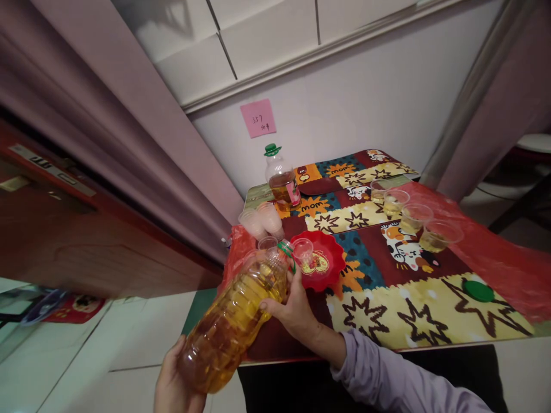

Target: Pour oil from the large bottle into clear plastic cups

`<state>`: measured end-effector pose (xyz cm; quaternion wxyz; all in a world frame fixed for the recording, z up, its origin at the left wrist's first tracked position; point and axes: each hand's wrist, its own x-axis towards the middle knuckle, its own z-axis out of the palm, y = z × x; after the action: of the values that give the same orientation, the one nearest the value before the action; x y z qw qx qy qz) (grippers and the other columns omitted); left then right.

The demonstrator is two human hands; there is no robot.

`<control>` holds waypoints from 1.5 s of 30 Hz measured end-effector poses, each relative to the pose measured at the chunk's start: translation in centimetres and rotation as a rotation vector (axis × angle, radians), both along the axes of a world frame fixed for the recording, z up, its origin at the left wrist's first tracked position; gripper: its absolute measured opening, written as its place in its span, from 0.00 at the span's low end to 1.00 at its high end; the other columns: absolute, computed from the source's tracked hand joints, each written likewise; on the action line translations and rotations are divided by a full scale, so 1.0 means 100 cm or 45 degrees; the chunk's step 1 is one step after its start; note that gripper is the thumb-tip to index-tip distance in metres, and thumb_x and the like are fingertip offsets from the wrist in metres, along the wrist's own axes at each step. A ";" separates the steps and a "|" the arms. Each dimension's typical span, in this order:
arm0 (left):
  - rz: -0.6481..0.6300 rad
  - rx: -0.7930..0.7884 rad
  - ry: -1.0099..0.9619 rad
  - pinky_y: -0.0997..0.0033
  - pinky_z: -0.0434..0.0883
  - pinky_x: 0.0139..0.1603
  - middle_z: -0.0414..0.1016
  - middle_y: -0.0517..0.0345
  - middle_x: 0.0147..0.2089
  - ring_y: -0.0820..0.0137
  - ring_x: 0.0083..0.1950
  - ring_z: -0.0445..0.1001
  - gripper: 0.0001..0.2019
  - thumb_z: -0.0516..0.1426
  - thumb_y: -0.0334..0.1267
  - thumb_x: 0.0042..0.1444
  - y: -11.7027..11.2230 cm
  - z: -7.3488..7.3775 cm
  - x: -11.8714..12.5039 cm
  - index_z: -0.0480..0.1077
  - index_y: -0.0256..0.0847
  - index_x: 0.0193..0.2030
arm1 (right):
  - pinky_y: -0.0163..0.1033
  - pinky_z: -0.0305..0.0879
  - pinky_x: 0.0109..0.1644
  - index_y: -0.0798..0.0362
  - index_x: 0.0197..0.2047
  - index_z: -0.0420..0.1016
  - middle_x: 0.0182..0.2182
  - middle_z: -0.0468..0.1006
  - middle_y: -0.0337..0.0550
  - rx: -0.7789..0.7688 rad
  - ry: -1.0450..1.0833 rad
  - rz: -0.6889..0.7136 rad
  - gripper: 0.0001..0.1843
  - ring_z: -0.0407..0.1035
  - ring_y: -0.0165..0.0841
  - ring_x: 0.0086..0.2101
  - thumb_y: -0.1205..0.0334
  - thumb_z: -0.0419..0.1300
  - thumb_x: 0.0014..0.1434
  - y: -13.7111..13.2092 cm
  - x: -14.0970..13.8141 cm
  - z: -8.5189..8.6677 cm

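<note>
A large clear bottle of yellow oil (pixel 235 318) lies tilted, neck up and to the right, over the table's near left corner. My left hand (pixel 172 384) cups its base from below. My right hand (pixel 293 307) grips its shoulder just under the green neck ring. The bottle's mouth points at a small clear cup (pixel 303 250) standing on a red scalloped plate (pixel 331 261). A green cap (pixel 478 291) lies on the cloth at the right.
The table (pixel 430 321) wears a bright patterned cloth over red plastic. Several clear cups with yellow liquid (pixel 415 217) line its right side. A smaller green-capped bottle (pixel 282 178) stands at the back, stacked cups (pixel 260 221) beside it. A brown door stands at left.
</note>
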<state>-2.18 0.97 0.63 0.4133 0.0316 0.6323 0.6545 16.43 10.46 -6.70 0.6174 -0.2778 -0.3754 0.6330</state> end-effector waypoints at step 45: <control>-0.013 -0.050 -0.115 0.47 0.81 0.55 0.88 0.44 0.46 0.44 0.54 0.84 0.21 0.61 0.37 0.52 0.015 0.031 0.029 0.81 0.35 0.53 | 0.57 0.74 0.66 0.45 0.72 0.51 0.60 0.78 0.51 -0.034 0.026 -0.025 0.54 0.76 0.48 0.59 0.56 0.76 0.50 0.006 0.005 -0.009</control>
<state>0.72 2.45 3.72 0.4453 -0.0030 0.6254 0.6408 16.89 11.05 -7.58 0.6235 -0.2833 -0.3580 0.6346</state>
